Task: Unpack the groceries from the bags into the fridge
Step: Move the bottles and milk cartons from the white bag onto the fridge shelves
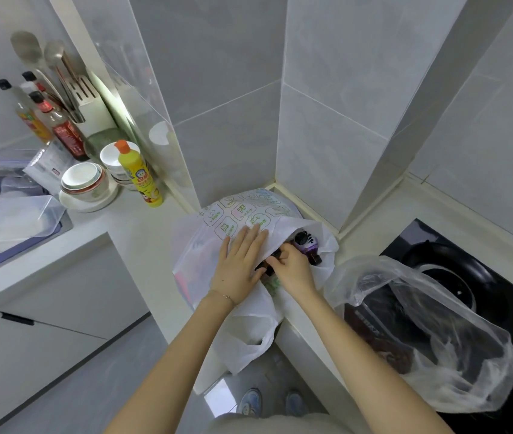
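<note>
Left hand point(239, 261) flat on white bag point(242, 211), fingers straight, pressing its top down. Right hand point(292, 267) in bag's mouth, fingers curled round small dark thing point(267, 267). Hands close together. Purple bottle point(307, 243) just beside right hand, inside same bag. White bag on counter point(142, 227), in wall corner. Clear bag point(443, 349) near, on stove point(505, 277).

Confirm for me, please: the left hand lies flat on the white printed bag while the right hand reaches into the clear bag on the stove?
Not quite: the head view shows the right hand reaching into the white printed bag, not the clear bag on the stove. The left hand does lie flat on it.
</note>
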Motion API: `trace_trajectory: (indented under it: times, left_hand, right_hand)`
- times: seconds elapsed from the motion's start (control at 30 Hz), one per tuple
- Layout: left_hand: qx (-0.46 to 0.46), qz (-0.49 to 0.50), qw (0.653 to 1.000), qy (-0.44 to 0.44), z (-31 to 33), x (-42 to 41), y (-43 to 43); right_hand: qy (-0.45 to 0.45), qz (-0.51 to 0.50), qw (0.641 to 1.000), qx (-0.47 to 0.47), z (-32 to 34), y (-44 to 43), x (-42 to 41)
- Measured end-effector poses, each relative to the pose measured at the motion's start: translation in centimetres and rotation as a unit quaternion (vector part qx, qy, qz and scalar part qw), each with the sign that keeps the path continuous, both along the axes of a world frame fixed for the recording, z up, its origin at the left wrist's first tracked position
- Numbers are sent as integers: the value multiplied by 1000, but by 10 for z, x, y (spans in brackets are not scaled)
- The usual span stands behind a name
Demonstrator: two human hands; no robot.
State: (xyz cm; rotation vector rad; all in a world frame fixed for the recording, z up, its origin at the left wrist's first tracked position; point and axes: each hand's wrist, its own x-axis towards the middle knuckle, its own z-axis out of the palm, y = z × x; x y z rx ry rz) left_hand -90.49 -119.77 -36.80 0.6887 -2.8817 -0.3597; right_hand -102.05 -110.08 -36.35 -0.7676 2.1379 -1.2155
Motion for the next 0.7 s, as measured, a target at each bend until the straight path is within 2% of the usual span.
trace_trajectory:
  times: [0.07, 0.17, 0.27, 0.43, 0.57, 0.7]
  left_hand:
    - [-15, -26, 999, -15, -1, -8, -3]
    - [-10, 11, 999, -31, -3, -17, -11]
    - [8, 56, 998, -13, -3, -17, -24]
    - [3, 81, 997, -7, 1, -9, -43]
    - [-14, 88, 996, -14, -6, -4, -51]
    - [16, 89, 996, 3, -4, -4, -49]
  right_hand:
    - [-13, -1, 1000, -10, 0, 6, 1]
    - [-43, -22, 999, -21, 3, 14, -2]
    - [-66, -44, 996, -34, 2, 19, -8]
    - [-122, -78, 986, -77, 0, 23, -14]
    - [-133, -90, 982, -102, 1, 22, -10]
    - [-127, -103, 980, -117, 5, 19, -11]
